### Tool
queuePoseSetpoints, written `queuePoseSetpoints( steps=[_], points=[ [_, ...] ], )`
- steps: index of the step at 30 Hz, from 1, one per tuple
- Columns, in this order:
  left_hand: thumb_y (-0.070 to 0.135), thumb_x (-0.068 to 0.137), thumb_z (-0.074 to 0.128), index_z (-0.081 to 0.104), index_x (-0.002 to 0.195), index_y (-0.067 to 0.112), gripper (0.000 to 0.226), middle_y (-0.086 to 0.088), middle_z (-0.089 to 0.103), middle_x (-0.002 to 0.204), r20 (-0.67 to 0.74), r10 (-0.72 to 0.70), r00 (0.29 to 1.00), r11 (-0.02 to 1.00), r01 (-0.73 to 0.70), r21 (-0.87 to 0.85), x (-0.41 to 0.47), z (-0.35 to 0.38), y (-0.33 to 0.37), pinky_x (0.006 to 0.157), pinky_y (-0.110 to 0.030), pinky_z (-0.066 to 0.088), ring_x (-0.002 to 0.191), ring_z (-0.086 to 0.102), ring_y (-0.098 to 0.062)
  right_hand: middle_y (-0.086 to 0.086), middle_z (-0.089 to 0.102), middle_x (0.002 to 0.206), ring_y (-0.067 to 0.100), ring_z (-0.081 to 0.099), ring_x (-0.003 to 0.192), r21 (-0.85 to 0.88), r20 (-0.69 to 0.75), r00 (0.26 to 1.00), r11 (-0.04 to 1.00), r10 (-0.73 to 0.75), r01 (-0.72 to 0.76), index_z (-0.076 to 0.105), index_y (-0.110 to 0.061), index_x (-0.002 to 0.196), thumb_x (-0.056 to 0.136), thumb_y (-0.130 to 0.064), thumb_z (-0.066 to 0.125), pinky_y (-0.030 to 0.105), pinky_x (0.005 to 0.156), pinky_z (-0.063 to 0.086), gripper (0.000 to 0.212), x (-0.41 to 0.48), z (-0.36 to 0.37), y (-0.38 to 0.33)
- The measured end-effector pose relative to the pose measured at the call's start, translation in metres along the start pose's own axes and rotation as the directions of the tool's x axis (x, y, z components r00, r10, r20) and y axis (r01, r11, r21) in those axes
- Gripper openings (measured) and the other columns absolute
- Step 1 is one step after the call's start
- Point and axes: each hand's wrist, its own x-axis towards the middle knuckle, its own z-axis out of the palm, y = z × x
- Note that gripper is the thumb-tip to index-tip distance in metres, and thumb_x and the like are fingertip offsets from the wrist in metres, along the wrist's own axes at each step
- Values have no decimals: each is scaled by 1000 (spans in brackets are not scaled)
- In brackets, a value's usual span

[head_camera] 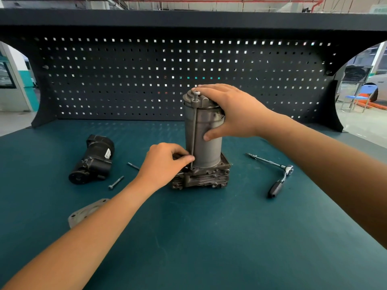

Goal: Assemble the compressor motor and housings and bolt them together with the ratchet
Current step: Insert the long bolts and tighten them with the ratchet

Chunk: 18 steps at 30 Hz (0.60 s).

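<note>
The motor (206,139) stands upright in the middle of the table (209,237), seated on a finned base housing (205,178), with a cap (191,97) on top. The right hand (232,114) clasps the motor from above, fingers laid over the cap and the thumb pressed against the can's side. The left hand (165,162) pinches the lower end of a long bolt (193,132) between thumb and fingertips, right where it meets the base. The bolt runs down the can's outside from an ear on the cap, and its head stands proud.

I judge the step to be starting this bolt into its hole in the base. Next it needs lining up with the thread and turning in by hand, with the stack held square.

The ratchet (278,178) lies at three o'clock from the motor, untouched. At nine o'clock a black housing (94,160) lies on its side, and two loose bolts (115,182) lie between it and the motor. A flat plate (85,212) shows at about seven o'clock, partly hidden by the left forearm.
</note>
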Motion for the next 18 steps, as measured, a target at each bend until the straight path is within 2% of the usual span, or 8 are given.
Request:
queuePoseSetpoints(
  steps=[5, 9, 14, 18],
  points=[
    [23, 80, 72, 75, 77, 19, 6, 25, 59, 61, 5, 16, 1000, 1000, -16, 10, -2, 2, 2, 58, -1, 38, 63, 56, 13, -7, 27, 153, 16, 22, 140, -2, -1, 1000, 1000, -6, 6, 24, -25, 147, 65, -41, 81, 41, 109, 31, 102, 0, 0, 0],
    [26, 82, 69, 74, 78, 19, 10, 24, 56, 60, 19, 73, 997, 992, -74, 99, -4, 1, 4, 62, -6, 35, 62, 54, 8, -6, 26, 153, 16, 22, 140, -5, 4, 1000, 1000, -9, 9, 23, -25, 148, 65, -41, 81, 41, 111, 29, 102, 1, 1, 0],
    [25, 83, 68, 73, 78, 17, 11, 24, 55, 61, 51, 61, 997, 992, -66, 110, -2, -1, 6, 60, -9, 35, 64, 53, 3, -5, 27, 153, 17, 22, 140, -7, 5, 1000, 1000, -11, 11, 24, -25, 147, 65, -41, 81, 40, 111, 29, 102, 1, 0, 1],
    [27, 85, 64, 71, 77, 18, 14, 21, 56, 62, 106, 71, 992, 982, -89, 168, -1, -2, 8, 62, -19, 36, 65, 52, -3, -6, 27, 153, 17, 23, 140, 4, 2, 1000, 1000, -10, 10, 25, -25, 147, 65, -40, 81, 38, 111, 29, 101, 0, 0, 1]
  ],
)
